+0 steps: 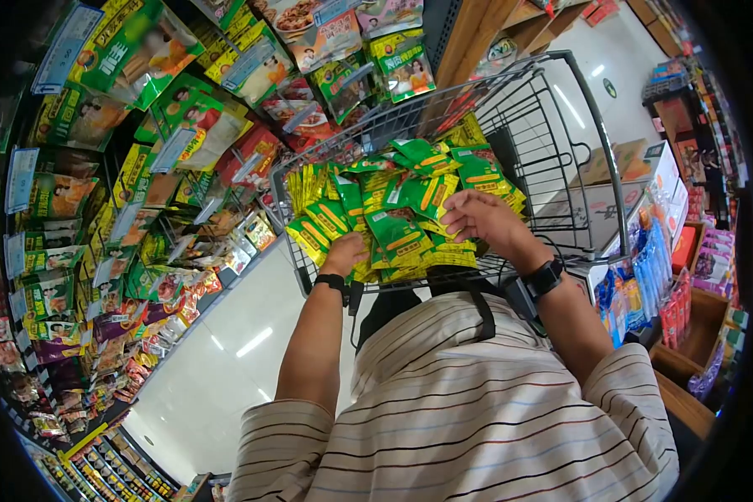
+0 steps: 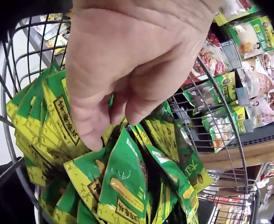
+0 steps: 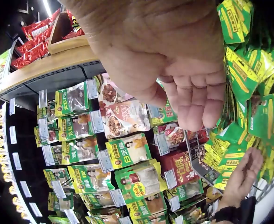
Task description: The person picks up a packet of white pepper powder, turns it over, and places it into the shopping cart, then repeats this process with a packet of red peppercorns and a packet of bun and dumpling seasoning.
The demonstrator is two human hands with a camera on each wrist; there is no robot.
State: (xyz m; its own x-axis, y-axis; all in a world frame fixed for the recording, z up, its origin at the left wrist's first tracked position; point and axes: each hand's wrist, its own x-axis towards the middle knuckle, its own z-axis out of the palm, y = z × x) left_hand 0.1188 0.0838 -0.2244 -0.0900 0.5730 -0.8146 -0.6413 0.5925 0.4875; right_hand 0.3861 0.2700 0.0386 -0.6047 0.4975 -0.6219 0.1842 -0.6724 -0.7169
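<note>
Green and yellow packets [image 1: 397, 234] lie heaped in a wire shopping cart [image 1: 590, 125]. On the near left of the heap rests my left hand [image 1: 345, 253]; in the left wrist view this hand [image 2: 132, 60] points its bent fingers down against packet edges [image 2: 123, 182], and no packet is seen lifted. My right hand [image 1: 489, 224] is over the right side of the heap. The right wrist view shows the right hand [image 3: 174, 70] with loosely bent fingers and nothing in them, beside the packets [image 3: 267, 116]. There the left hand [image 3: 243, 175] lies on the packets with fingers extended.
Hanging food packets [image 1: 138, 54] fill the shelf rack on the left and ahead of the cart. White cartons [image 1: 577, 217] and wooden bins [image 1: 699, 322] with bagged goods stand on the right. Pale shiny floor [image 1: 259, 335] shows below the rack.
</note>
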